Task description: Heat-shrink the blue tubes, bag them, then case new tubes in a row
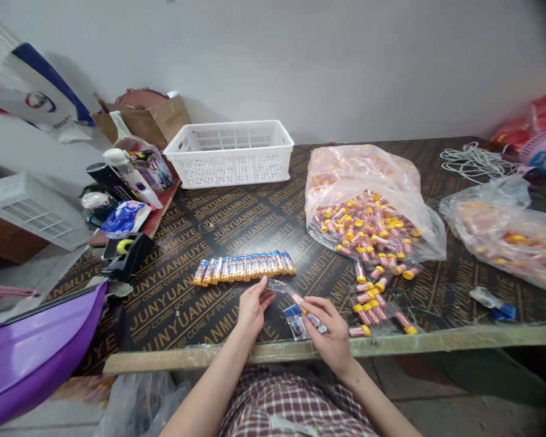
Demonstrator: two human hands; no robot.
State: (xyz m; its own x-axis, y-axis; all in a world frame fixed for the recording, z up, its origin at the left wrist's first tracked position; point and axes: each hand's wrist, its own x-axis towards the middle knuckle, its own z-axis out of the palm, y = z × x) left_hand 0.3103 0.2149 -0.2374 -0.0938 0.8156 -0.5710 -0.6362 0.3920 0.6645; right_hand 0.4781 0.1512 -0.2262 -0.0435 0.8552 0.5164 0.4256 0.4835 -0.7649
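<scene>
Between my hands is a small red-and-white tube (296, 297) with a clear plastic sleeve (276, 284) trailing from it. My left hand (253, 308) pinches the sleeve's far end between thumb and fingers. The fingers of my right hand (331, 334) close on the tube's lower part, hiding its end. Blue printed labels (293, 317) lie beneath the right hand, partly covered by it. Beyond my left hand stretches a neat row of blue-labelled tubes (246, 267). Loose red-and-white tubes with yellow caps (371, 303) are heaped to the right of my right hand.
An opened plastic bag (364, 164) spills capped tubes onto the dark printed tabletop (164, 309). Behind stands a white basket (236, 167). At left are a tape dispenser (125, 258) and a purple dustpan (40, 352). Another bag of tubes (505, 233) and a coiled cord (475, 161) lie right.
</scene>
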